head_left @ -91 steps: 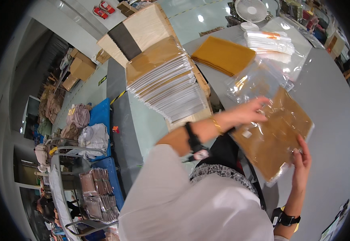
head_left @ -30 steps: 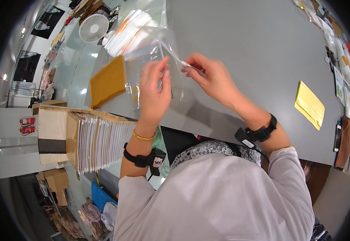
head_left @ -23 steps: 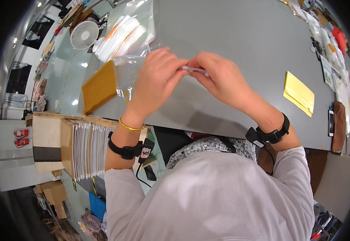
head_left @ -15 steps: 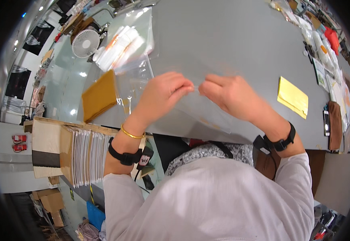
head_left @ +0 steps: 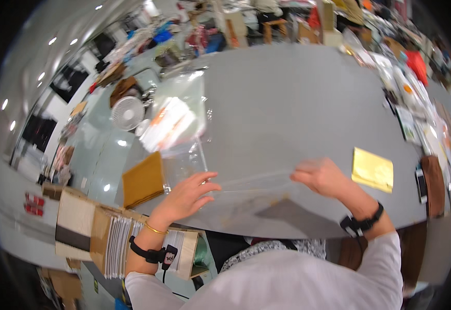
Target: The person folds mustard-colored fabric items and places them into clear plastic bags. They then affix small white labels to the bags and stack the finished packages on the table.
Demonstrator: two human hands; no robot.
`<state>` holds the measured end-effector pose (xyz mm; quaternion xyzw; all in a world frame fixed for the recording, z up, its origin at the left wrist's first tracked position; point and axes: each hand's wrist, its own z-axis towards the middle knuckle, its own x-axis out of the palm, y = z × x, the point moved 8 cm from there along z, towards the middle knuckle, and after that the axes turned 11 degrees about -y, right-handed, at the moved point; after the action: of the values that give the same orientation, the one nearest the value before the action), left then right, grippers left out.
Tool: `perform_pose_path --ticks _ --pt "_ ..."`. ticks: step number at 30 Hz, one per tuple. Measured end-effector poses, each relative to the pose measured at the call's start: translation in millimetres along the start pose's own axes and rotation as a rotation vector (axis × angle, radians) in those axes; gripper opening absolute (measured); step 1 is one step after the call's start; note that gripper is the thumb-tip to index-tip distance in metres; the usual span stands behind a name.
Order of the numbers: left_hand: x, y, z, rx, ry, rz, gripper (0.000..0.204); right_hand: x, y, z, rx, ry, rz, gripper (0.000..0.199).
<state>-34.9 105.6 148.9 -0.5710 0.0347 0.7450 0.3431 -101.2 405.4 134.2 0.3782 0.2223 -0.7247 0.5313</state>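
A clear plastic bag (head_left: 259, 188) stretches low over the grey table between my two hands; its outline is faint and blurred. At the bag's right end, my right hand (head_left: 321, 176) pinches the edge with fingers closed. My left hand (head_left: 188, 197) is by the other end, fingers spread apart; whether its fingertips touch the plastic I cannot tell. Just left of that hand lies a folded mustard-coloured cloth (head_left: 142, 180), beside more clear plastic bags (head_left: 186, 157). A folded yellow packet (head_left: 372, 170) rests to the right of my right hand.
White packets with orange marks (head_left: 168, 124) lie on clear plastic at the back left, near a small white fan (head_left: 128, 113). A box of upright papers (head_left: 117, 245) stands at the table's left edge. A phone (head_left: 421, 186) and bagged goods (head_left: 411, 98) line the right side.
My hands have moved apart, drawing the plastic bag out wide between them. My left fingers have spread from a pinch. The head view has tilted up, showing more of the far room.
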Motion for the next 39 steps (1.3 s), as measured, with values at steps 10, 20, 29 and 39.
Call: perform_pose_path --ticks 10,20,29,39 --pt "-59.1 -23.0 46.4 -0.105 -0.373 0.805 0.036 -16.4 -95.5 -125.8 0.725 -0.281 -0.169 0.036" --pt "208.6 -94.3 110.4 0.017 0.165 0.005 0.048 -18.3 -180.0 -256.4 0.941 -0.223 -0.546 0.061" --pt "334.6 -120.3 234.5 0.04 -0.07 -0.154 0.039 0.7 -109.0 -236.4 0.973 -0.335 -0.11 0.047" --pt "352.0 -122.1 203.5 -0.71 0.337 -1.08 0.014 3.7 -104.9 -218.6 1.165 -0.486 0.131 0.019"
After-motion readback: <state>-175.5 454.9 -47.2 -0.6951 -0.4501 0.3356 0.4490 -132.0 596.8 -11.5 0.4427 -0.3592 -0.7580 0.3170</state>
